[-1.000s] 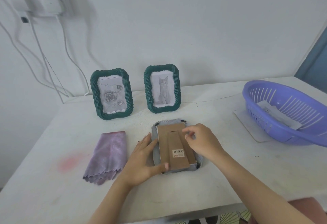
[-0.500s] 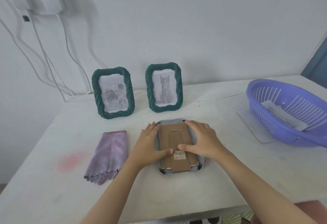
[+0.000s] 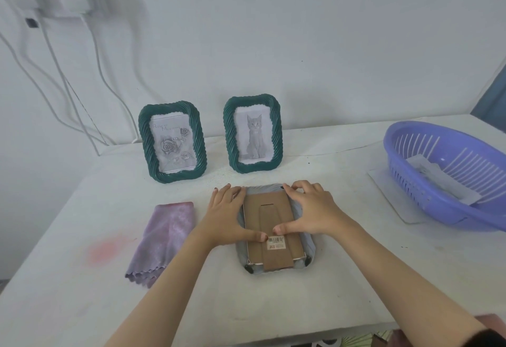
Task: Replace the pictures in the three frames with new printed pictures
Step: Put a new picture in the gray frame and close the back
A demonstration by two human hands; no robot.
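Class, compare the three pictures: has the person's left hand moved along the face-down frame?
Yes. The left hand has slid along the left side of the face-down frame, away from the person, fingertips now at its far corner.
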